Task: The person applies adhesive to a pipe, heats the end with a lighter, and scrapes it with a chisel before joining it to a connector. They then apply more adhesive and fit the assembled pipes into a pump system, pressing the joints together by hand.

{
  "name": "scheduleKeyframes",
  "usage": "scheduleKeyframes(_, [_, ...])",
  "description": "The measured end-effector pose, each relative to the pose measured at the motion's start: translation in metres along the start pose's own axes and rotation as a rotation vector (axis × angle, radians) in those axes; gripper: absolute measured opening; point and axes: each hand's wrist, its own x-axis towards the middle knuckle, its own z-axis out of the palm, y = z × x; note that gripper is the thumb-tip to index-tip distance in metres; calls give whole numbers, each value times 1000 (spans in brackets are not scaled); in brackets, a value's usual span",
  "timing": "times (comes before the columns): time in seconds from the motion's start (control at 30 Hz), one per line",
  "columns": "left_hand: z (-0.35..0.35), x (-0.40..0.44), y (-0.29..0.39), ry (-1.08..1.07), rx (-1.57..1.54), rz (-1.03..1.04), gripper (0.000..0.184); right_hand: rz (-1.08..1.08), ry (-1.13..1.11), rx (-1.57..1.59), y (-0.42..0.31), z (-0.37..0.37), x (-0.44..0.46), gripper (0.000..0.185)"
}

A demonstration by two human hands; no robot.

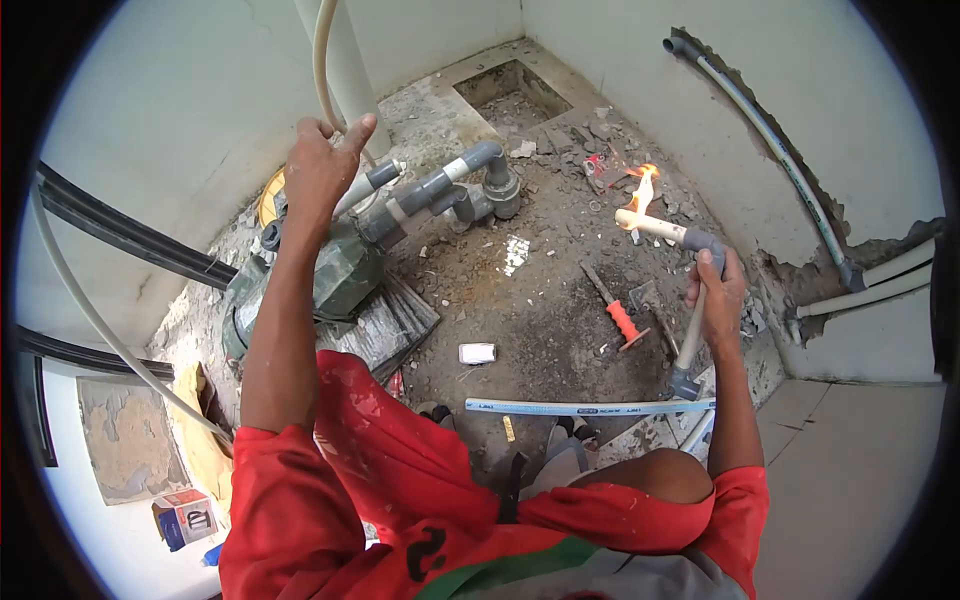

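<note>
My right hand is wrapped round a grey elbow on a PVC pipe assembly. The short cream pipe end points left, and a flame burns at its tip. Below, the assembly runs down to another grey elbow near a long white pipe with blue print. My left hand is raised at upper left, fingers curled, with a cream hose passing between fingers and thumb. Beneath that arm sits a pump-like unit under green wrapping, joined to grey pipework.
Rubble covers the floor around a square pit. An orange-handled chisel and a small white box lie ahead of my knees. A pipe runs in a wall channel at right. A carton stands lower left.
</note>
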Motion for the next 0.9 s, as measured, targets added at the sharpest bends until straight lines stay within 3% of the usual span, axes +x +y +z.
scheduleKeyframes(0.07, [32,35,-31,113,-151,43,54,-135,-23,-185,-20,9,20,30])
scheduleKeyframes(0.17, [0,39,-22,50,-356,-177,50,-189,-43,-148,-39,28,44,36])
scheduleKeyframes(0.23, [-22,39,-45,78,-354,-197,47,-187,-113,-122,-44,39,57,39])
scheduleKeyframes(0.4, [-52,54,-125,87,-470,-241,37,-64,-90,17,-26,60,64,38])
scheduleKeyframes(0.5, [-45,49,-141,55,-587,-236,41,80,-43,213,0,60,49,35])
scheduleKeyframes(0.6, [-33,50,-151,70,-608,-214,44,279,-194,414,24,44,43,33])
scheduleKeyframes(0.77, [-15,60,-157,47,-565,-157,46,-172,-88,-215,33,29,40,32])
scheduleKeyframes(0.9, [12,75,-122,-128,-701,-160,39,-92,-65,-93,19,30,29,36])
